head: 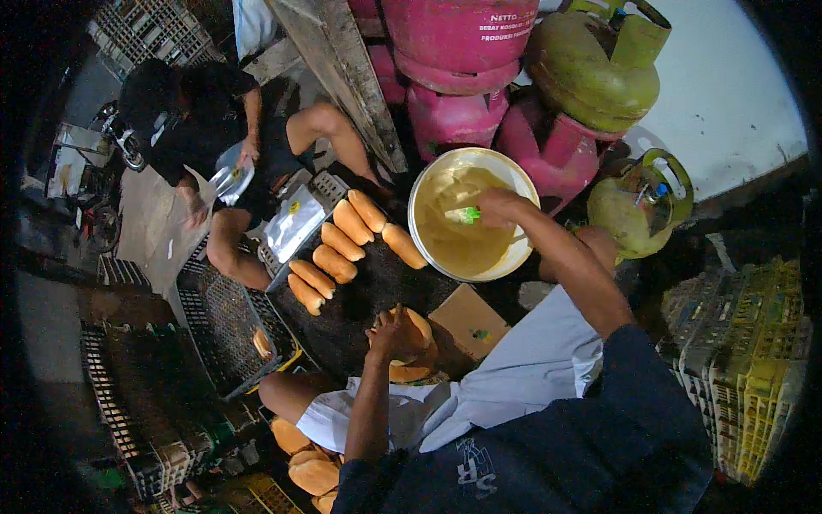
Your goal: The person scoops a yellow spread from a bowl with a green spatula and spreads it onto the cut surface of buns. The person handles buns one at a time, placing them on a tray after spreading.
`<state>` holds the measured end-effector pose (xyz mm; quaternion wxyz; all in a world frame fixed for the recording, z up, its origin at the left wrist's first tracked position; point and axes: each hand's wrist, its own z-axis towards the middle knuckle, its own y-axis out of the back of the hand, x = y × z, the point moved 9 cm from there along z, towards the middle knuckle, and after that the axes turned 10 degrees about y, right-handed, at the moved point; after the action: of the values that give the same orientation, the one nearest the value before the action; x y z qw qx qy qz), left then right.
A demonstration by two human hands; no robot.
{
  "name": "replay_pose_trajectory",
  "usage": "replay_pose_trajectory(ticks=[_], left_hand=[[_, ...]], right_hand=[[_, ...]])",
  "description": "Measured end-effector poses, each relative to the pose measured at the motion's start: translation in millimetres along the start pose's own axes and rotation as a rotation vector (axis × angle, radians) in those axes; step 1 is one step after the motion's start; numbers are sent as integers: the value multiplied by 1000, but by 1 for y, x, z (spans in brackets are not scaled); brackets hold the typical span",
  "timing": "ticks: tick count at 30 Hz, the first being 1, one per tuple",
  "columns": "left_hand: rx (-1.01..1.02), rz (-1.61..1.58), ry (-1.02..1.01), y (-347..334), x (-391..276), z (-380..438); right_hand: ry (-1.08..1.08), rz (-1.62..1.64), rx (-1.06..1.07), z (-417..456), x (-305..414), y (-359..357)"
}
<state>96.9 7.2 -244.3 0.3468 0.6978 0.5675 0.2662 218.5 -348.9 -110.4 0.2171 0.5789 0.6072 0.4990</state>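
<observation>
My right hand [501,209] is inside a round white bucket [420,247], gripping a spreader with a bright green part [473,215]. Thick yellowish-tan cream [472,250] fills much of the bucket. Nearer my lap, my left hand [392,337] lies with bent fingers over a golden-brown bread roll [419,331], holding it; another piece of bread [409,373] is just below. Several oblong bread rolls [338,241] lie in rows on a dark surface beyond my left hand, and one roll [403,246] lies against the bucket's left side.
A cardboard piece [471,321] lies beside my left hand. Pink gas cylinders [456,119] and green ones [594,70] stand behind the bucket. Across from me, a seated person [199,122] handles clear plastic. Crates [221,321] stand left, stacked crates [738,366] right; more bread [313,472] is by my knee.
</observation>
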Motion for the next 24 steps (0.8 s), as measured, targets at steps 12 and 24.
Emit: replay_pose_trajectory(ticks=[12, 24], left_hand=[[-40, -1182, 153, 136, 12, -99], [373, -2345, -173, 143, -24, -96]], right_hand=[[137, -53, 127, 183, -32, -226], [367, 125, 251, -9, 50, 21]])
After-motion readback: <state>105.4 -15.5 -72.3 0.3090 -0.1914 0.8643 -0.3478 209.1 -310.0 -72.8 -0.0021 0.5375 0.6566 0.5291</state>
